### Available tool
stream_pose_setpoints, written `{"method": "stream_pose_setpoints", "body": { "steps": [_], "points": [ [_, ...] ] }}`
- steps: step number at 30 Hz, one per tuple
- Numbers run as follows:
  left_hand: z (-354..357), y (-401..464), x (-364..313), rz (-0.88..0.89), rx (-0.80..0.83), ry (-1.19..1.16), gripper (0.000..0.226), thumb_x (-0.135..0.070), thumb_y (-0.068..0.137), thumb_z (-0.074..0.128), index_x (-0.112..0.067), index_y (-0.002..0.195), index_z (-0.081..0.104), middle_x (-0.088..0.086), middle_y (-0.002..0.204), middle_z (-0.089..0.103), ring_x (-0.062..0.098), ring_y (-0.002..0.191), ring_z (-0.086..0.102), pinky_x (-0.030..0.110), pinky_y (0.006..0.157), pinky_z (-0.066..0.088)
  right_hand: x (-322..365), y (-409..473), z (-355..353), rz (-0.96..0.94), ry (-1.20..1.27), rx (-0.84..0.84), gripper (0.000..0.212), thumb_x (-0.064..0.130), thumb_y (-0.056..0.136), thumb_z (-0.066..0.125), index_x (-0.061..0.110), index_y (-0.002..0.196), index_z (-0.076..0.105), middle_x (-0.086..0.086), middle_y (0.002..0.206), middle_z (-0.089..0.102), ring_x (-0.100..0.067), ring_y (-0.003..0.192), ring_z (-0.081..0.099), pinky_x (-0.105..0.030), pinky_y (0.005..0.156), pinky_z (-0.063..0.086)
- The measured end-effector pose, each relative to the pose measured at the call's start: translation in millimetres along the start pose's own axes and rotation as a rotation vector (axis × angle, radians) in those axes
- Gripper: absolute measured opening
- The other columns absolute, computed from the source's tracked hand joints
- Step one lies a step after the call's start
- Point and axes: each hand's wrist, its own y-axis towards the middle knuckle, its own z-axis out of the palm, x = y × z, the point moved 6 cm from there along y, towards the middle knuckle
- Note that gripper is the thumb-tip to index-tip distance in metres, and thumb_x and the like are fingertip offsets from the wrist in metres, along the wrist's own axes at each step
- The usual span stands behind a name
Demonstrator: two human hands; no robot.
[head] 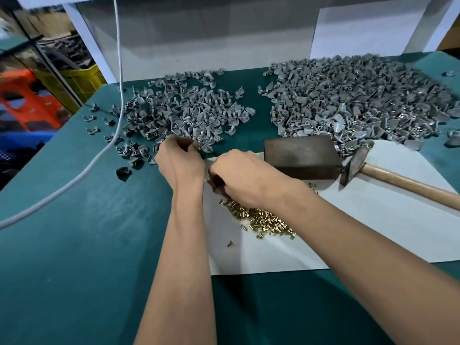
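Step in hand, as I read it: picking stock for one assembly, a casting from the left pile of grey parts (184,113) and a fastener from the brass rivets (263,219). My left hand (180,160) sits at the near edge of that pile, touching it, fingers curled narrow; the knuckles hide the tips, so I cannot tell whether a part is pinched. My right hand (245,178) hangs just over the far end of the rivet heap on the white sheet (373,232), fingers curled under with something dark beneath them — part or shadow, I cannot tell. Next move calls for seating a rivet in a part and carrying it to the metal block (302,158), just beside the right hand, with the hammer (398,179) lying beyond — small pieces, so a fine pinch.
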Motion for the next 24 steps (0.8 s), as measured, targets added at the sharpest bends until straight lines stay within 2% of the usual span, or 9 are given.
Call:
{"method": "stream_pose_setpoints", "body": {
  "steps": [3,6,10,14,16,18,20,22,24],
  "points": [
    [0.5,-4.7,-5.0,0.016,-0.014,-0.139,0.013,-0.014,0.086,0.079,-0.02,0.089,0.068,-0.01,0.083,0.069,0.01,0.08,0.065,0.03,0.082,0.053,-4.7,-3.8,1.0,0.024,-0.076,0.027,0.024,0.002,0.087,0.056,0.023,0.079,0.046,-0.001,0.083,0.052,-0.031,0.089,0.054,-0.039,0.075,0.032],
    [7.3,-7.3,-2.3,-0.084,0.046,-0.398,0.032,-0.013,0.077,0.088,-0.019,0.095,0.063,-0.002,0.086,0.076,0.013,0.082,0.074,0.039,0.087,0.061,-8.1,-8.9,0.1,0.017,-0.141,0.073,0.036,-0.002,0.086,0.055,0.022,0.067,0.035,0.003,0.071,0.036,-0.027,0.081,0.042,-0.041,0.076,0.032],
    [17.1,-11.1,-7.3,-0.096,0.111,-0.537,0.022,-0.012,0.073,0.091,-0.014,0.086,0.073,0.011,0.089,0.076,0.026,0.082,0.074,0.044,0.084,0.063,-15.5,-18.8,-15.4,-0.002,-0.017,-0.028,0.021,0.011,0.094,0.064,0.022,0.082,0.05,0.002,0.081,0.057,-0.022,0.076,0.055,-0.036,0.069,0.044],
    [30.0,-33.1,-34.0,0.019,0.31,-0.759,0.019,0.0,0.078,0.085,-0.007,0.092,0.075,0.015,0.088,0.077,0.022,0.08,0.074,0.035,0.079,0.063,-51.5,-43.6,-35.1,0.115,0.347,-0.232,0.013,0.025,0.093,0.073,0.03,0.09,0.061,0.01,0.088,0.067,-0.007,0.08,0.065,-0.032,0.08,0.058],
    [38.1,-49.3,-52.4,0.143,0.405,-0.74,0.02,0.0,0.079,0.085,-0.009,0.095,0.076,0.011,0.091,0.078,0.019,0.084,0.075,0.031,0.081,0.061,-74.6,-61.1,-40.6,0.187,0.473,-0.367,0.014,0.026,0.09,0.076,0.035,0.091,0.065,0.017,0.088,0.067,0.002,0.079,0.064,-0.016,0.073,0.056],
    [47.4,-67.6,-68.2,0.266,0.512,-0.664,0.025,-0.002,0.076,0.087,-0.016,0.095,0.077,0.006,0.093,0.079,0.018,0.087,0.075,0.031,0.084,0.061,-99.0,-80.9,-44.8,0.264,0.505,-0.529,0.012,0.025,0.087,0.078,0.035,0.091,0.072,0.021,0.087,0.068,0.007,0.079,0.062,-0.004,0.069,0.045],
    [55.8,-84.2,-78.7,0.353,0.62,-0.61,0.03,-0.003,0.073,0.089,-0.02,0.094,0.077,0.003,0.093,0.079,0.016,0.085,0.075,0.031,0.082,0.06,-120.2,-98.5,-45.4,0.312,0.541,-0.644,0.012,0.02,0.088,0.078,0.031,0.092,0.076,0.021,0.084,0.069,0.007,0.076,0.062,-0.002,0.066,0.041],
    [62.1,-96.8,-85.3,0.403,0.691,-0.585,0.033,-0.002,0.071,0.09,-0.02,0.096,0.078,0.004,0.092,0.079,0.017,0.082,0.074,0.033,0.079,0.061,-135.0,-110.2,-42.6,0.334,0.605,-0.688,0.016,0.012,0.09,0.075,0.027,0.093,0.077,0.021,0.082,0.069,0.004,0.072,0.064,-0.005,0.06,0.045],
    [65.2,-105.2,-89.7,0.447,0.717,-0.549,0.039,-0.003,0.069,0.092,-0.019,0.103,0.078,0.005,0.093,0.079,0.023,0.084,0.074,0.039,0.08,0.063,-140.7,-115.1,-39.1,0.332,0.634,-0.706,0.022,0.006,0.088,0.075,0.027,0.093,0.077,0.021,0.082,0.07,0.002,0.073,0.066,-0.009,0.064,0.049]
  ]
}}
